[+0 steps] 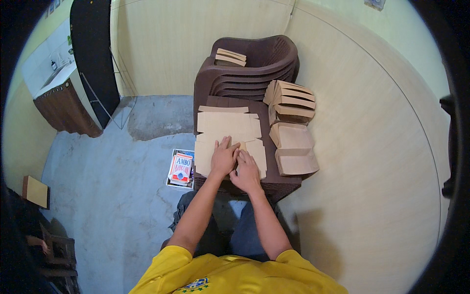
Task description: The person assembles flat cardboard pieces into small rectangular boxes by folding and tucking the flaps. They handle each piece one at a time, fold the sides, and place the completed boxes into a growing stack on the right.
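Observation:
A flat, unfolded brown cardboard box blank (229, 125) with creases and cut flaps lies on a dark brown surface in front of me. My left hand (224, 157) rests on its near half, fingers stretched out over the card. Close beside it, my right hand (246, 172) presses on the same blank with fingers extended and its thumb pointing left. The fingertips of both hands almost meet at a small raised piece of card (242, 146). What lies under the palms is hidden.
To the right stand an open folded box (295, 136) and several nested boxes (293, 100). Behind are stacked brown plastic chairs (247, 73) with folded cardboard (231, 57) on the top seat. A white carton of packets (180, 169) sits at left. A wall curves along the right.

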Motion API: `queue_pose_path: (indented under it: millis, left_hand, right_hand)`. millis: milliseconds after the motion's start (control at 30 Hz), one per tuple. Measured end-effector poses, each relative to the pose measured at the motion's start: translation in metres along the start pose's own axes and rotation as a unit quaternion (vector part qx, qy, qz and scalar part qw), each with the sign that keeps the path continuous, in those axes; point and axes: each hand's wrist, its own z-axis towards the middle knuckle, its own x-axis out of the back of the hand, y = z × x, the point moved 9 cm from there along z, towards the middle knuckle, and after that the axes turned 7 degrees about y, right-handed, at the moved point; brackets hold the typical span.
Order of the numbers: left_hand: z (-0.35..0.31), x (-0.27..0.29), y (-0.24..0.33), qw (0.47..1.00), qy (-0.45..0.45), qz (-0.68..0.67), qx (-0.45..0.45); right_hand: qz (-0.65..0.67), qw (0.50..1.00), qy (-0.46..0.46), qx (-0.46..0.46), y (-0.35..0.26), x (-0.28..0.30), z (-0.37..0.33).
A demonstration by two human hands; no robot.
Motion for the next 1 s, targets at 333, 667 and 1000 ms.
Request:
queue_pose_path:
  millis: [333,667,1000]
  left_hand:
    - [-0.003,0.002,0.019,0.997,-0.026,0.057,-0.043]
    - [-0.004,-0.006,0.017,0.990,-0.044,0.115,-0.064]
    - [-0.009,-0.011,0.018,0.981,-0.091,0.159,-0.057]
  right_hand:
    - [0.091,0.981,0.080,-0.150,0.069,0.034,-0.019]
    - [-0.187,0.973,-0.109,-0.075,0.026,0.000,-0.008]
    - [-0.131,0.968,-0.162,-0.140,0.039,-0.018,0.046]
